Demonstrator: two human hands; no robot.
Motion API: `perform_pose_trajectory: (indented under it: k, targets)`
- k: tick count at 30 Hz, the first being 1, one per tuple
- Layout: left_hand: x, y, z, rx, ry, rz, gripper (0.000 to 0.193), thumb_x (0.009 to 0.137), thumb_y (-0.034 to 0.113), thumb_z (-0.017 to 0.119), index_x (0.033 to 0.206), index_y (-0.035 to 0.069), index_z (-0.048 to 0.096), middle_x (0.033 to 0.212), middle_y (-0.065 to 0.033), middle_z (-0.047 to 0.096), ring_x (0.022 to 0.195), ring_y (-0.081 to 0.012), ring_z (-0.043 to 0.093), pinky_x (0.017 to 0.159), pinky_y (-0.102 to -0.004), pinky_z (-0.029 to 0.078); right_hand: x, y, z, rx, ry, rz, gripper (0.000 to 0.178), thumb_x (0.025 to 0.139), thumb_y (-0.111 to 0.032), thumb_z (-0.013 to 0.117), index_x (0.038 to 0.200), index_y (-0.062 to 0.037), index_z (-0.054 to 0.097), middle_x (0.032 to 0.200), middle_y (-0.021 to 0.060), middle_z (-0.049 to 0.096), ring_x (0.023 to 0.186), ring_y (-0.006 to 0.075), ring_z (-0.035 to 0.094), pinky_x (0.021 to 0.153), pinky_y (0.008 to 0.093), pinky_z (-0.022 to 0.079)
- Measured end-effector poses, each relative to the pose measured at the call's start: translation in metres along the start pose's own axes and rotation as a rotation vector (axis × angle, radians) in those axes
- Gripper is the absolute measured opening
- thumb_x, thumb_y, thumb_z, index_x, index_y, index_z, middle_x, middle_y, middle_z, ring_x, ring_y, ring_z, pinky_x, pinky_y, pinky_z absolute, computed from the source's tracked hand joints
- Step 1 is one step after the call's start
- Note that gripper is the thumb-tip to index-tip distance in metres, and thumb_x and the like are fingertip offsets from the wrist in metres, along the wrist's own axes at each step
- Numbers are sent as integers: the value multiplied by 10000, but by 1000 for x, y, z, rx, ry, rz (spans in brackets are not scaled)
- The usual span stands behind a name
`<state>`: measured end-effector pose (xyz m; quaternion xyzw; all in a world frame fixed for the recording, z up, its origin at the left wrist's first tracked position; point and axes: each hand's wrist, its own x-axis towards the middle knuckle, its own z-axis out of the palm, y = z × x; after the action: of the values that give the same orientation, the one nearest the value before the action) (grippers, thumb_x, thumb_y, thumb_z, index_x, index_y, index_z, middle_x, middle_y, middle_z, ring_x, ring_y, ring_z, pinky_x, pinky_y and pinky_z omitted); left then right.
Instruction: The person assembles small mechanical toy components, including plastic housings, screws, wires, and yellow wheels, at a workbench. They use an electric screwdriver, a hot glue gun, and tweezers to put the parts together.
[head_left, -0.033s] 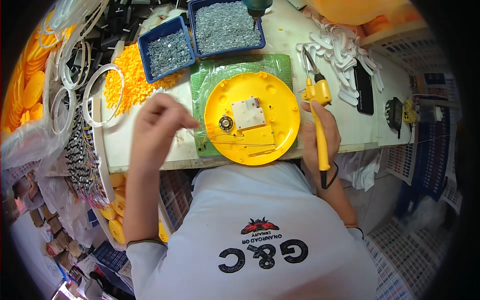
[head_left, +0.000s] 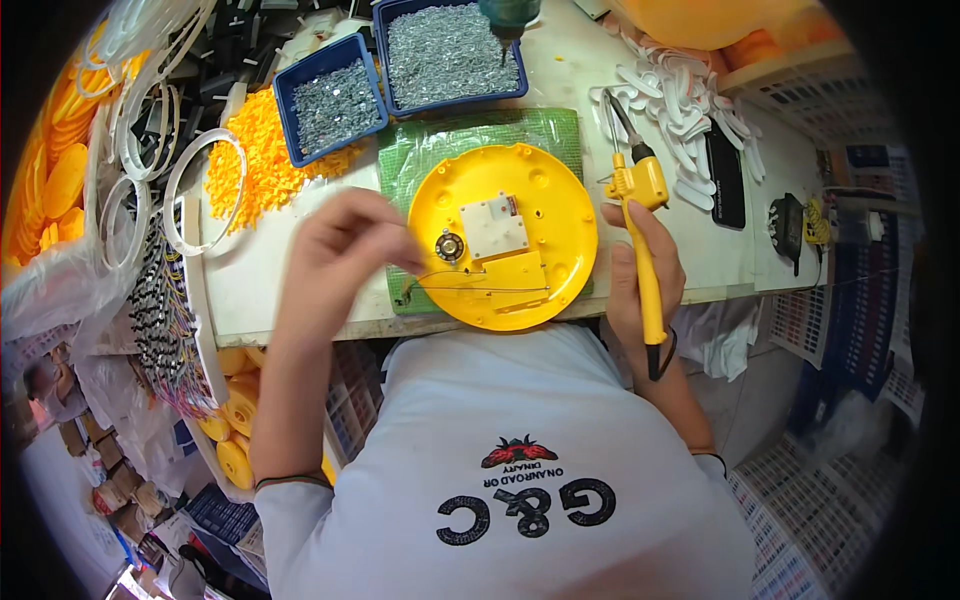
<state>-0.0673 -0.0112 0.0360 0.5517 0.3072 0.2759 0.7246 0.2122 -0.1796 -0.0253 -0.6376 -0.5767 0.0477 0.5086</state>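
Yellow disc [head_left: 563, 238], one, lying flat with its inner side up on a green mat [head_left: 398, 165] upon the white table [head_left: 745, 262]; landmark for all entries below; near edge close against the person's shirt.

White box [head_left: 494, 228], one, seated in the middle of the yellow disc; small round speaker [head_left: 449, 246], one, in the left half of the yellow disc; thin wires [head_left: 490, 290], crossing the near part of the yellow disc and running past its left edge.

Left hand [head_left: 345, 245], blurred, at the left edge of the yellow disc; fingers bent, thumb and forefinger close by the wires; whether they pinch one, cannot tell.

Right hand [head_left: 626, 285], just right of the yellow disc; fingers wrapped around the handle of a yellow soldering gun [head_left: 650, 270], its metal tips pointing away from the person.

Blue bins, two, beyond the yellow disc; the larger bin [head_left: 460, 102] and the smaller bin [head_left: 342, 147] both filled with small metal pieces; dark green tool [head_left: 510, 12], bit downward, beyond the yellow disc, above the larger bin.

Small yellow parts [head_left: 255, 150], heaped beyond and left of the yellow disc; white ring [head_left: 169, 205], farther left of it; white curved pieces [head_left: 690, 130], piled beyond and right of the yellow disc; black flat slab [head_left: 726, 178], beside that pile.
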Motion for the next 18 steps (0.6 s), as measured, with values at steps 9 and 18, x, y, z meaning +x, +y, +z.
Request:
perform_pose_trajectory:
  k: [9,18]
  targets:
    - [29,-9,90,617,-153,108,122,953,113,761,1003,6,731,841,-131,743,710,-240,724,677,-336,579,15,-33,20,448,-14,165,493,937,48,744,1384,-4,541,1051,141,777,988,191,754,885,299,590]
    - [26,-11,90,463,-115,20,104,981,68,729,1035,-14,695,852,-65,724,725,-122,675,688,-268,549,10,-29,21,411,28,183,474,930,46,765,1347,-16,550,999,133,778,988,197,774,870,297,603]
